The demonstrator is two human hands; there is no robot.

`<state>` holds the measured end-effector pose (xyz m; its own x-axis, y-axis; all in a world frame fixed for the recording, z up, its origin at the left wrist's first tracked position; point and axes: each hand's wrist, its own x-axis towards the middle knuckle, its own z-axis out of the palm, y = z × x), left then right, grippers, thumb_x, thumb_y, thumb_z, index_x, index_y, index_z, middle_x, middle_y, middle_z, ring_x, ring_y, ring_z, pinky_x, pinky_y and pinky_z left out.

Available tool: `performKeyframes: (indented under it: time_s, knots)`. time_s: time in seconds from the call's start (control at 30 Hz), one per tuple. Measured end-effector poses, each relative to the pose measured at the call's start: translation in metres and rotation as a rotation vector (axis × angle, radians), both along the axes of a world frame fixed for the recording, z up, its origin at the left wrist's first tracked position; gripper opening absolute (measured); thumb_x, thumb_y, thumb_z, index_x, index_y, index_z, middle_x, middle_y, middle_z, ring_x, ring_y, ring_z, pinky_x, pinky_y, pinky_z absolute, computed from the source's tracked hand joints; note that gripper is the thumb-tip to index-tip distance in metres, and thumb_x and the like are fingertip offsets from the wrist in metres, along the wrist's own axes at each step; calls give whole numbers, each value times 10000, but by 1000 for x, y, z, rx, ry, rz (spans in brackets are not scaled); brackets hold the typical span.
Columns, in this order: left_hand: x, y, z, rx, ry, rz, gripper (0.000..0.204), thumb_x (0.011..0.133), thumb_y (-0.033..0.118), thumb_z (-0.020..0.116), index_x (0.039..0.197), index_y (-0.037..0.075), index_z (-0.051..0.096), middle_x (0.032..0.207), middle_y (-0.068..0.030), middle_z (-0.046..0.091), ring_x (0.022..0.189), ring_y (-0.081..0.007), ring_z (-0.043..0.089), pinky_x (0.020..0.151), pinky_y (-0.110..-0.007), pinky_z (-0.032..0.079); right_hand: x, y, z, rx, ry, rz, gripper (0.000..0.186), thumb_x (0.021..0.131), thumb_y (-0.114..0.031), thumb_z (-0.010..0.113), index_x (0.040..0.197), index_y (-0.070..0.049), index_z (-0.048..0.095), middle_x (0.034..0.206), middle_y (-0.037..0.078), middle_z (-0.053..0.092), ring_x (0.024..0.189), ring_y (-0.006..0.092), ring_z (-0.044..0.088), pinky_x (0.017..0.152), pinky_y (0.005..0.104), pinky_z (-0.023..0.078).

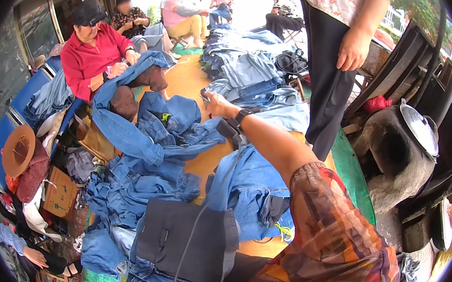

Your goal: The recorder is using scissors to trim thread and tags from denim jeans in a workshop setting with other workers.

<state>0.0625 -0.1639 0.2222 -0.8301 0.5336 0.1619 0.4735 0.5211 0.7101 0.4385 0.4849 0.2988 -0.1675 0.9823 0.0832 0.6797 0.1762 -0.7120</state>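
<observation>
My right arm, in an orange and red patterned sleeve, stretches forward over the heap of denim. At its end my right hand (219, 105) is closed around a small dark object (203, 93), too small to name. A black device with a cable (230, 131) is strapped at that wrist. Just left of the hand lie crumpled blue jeans (172, 116). My left hand is out of view. Below my arm, a dark grey cloth (184, 240) lies over my lap, with blue jeans (254, 184) beyond it.
A person in a red shirt (88, 62) handles jeans opposite. Another stands at right in dark trousers (328, 71). Stacked jeans (252, 70) fill the far side of the yellow surface (189, 74). A clay stove (396, 152) with a metal lid stands right; blue chairs (31, 94) line the left.
</observation>
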Motion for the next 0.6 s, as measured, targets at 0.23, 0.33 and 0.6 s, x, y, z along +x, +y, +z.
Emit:
performKeyframes:
  time_s: [0.23, 0.33, 0.6]
  knots:
    - [-6, 8, 0, 5, 3, -18, 185, 866, 115, 508, 953, -3, 622, 874, -139, 635, 772, -220, 593, 712, -314, 466, -8, 5, -28, 21, -137, 47, 569, 744, -59, 540, 1268, 77, 363, 802, 185, 630, 559, 239, 633, 521, 335, 504]
    - [-9, 12, 0, 6, 0, -26, 187, 867, 115, 507, 958, -3, 621, 879, -140, 635, 776, -220, 593, 716, -314, 466, 1, 17, -38, -13, -291, 20, 606, 736, -89, 593, 1270, 74, 357, 721, 148, 620, 565, 230, 636, 506, 322, 502]
    - [-15, 20, -1, 16, -2, -54, 192, 870, 115, 505, 970, -5, 616, 893, -141, 633, 788, -220, 593, 725, -312, 465, 61, -4, -103, 7, -223, -126, 409, 776, -112, 514, 1133, 78, 448, 781, 195, 634, 553, 253, 643, 518, 361, 522]
